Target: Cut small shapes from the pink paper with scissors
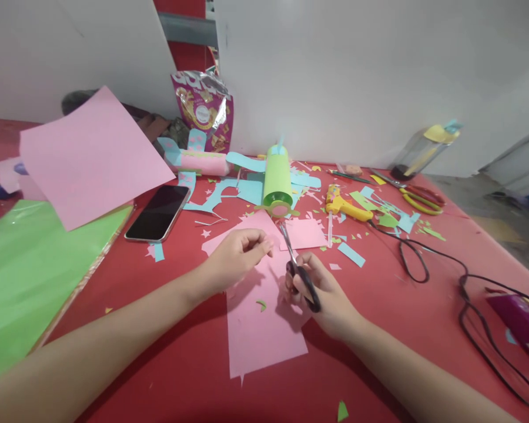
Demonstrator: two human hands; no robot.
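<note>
My left hand (242,252) is closed in a pinch on a small piece of pink paper (273,243), partly hidden by the fingers. In my right hand (328,291) is a pair of scissors (305,284) with black handles, its blades pointing away from me and nearly together. The blade tips are close to the small piece but apart from it. Below both hands lies a cut sheet of pink paper (264,341) with a green scrap on it. Just beyond the blades stands a green paper tube (277,176) with light-blue paper wings.
A phone (158,212) and green sheets (39,264) lie left. Behind are a pink paper tube (205,163) and a snack bag (207,111). To the right are a yellow glue gun (346,205) with a trailing black cord, pliers (423,200), a bottle (423,150) and paper scraps.
</note>
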